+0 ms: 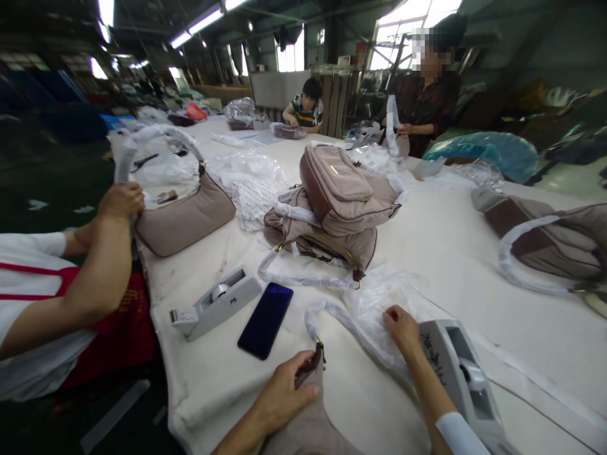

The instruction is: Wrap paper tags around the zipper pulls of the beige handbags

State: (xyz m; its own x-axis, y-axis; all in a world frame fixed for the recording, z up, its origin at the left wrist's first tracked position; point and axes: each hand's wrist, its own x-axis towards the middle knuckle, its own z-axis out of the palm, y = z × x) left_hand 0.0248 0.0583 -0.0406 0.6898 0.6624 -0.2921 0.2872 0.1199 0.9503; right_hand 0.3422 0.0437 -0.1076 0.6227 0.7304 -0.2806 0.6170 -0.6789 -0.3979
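My left hand [284,392] is closed on the top corner of a taupe handbag [308,430] at the table's near edge, by its strap ring. The bag's strap [332,319] is wrapped in clear plastic and loops out over the table. My right hand [403,328] pinches the crumpled clear plastic wrap [379,297] at the strap's far end. A grey tape dispenser [459,373] lies just right of my right forearm.
A dark phone [265,319] and a second tape dispenser [215,303] lie left of my hands. Taupe bags are stacked mid-table [336,202], with another at right [559,243]. A co-worker's arm [102,259] at left holds a shoulder bag [184,218]. Two people work at the far end.
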